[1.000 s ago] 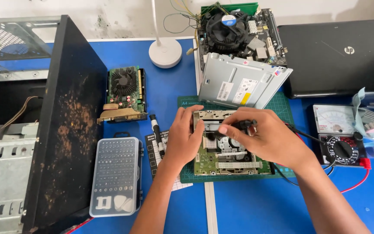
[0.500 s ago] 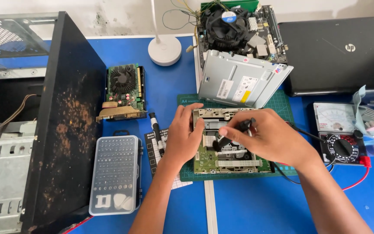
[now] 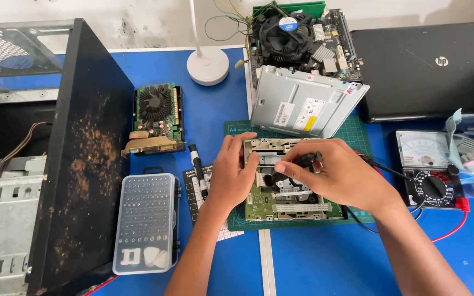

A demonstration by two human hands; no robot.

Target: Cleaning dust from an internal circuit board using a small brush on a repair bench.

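An opened drive mechanism [image 3: 283,189] is being worked on over a green cutting mat [image 3: 357,134] on the blue surface [image 3: 314,257]. It is being steadied by the left hand [image 3: 231,175], fingers curled over its edge. A small dark tool [image 3: 303,163] is being pinched closed in the right hand [image 3: 338,175], tip down.

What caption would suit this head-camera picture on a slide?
Left hand steadies an opened disc drive while the right hand holds a black tool over it.
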